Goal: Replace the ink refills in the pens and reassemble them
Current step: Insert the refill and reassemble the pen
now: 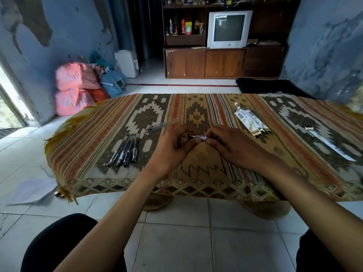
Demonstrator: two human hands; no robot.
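A dark pen (pixel 198 136) with a barcode label lies crosswise between my two hands, above the middle of the patterned cloth (pixel 216 169). My left hand (pixel 172 148) grips its left end with curled fingers. My right hand (pixel 225 142) pinches its right end. Several black capped pens (pixel 124 152) lie side by side on the cloth to the left. A clear pen part or refill (pixel 161 125) lies slanted just beyond my left hand. Packets of refills (pixel 252 122) rest on the cloth to the right.
A white strip of packaging (pixel 332 146) and a small dark item (pixel 307 127) lie at the cloth's far right. A sheet of paper (pixel 31 191) sits on the tiled floor at left. Pink sacks (pixel 72 89) and a TV cabinet (pixel 224 61) stand behind.
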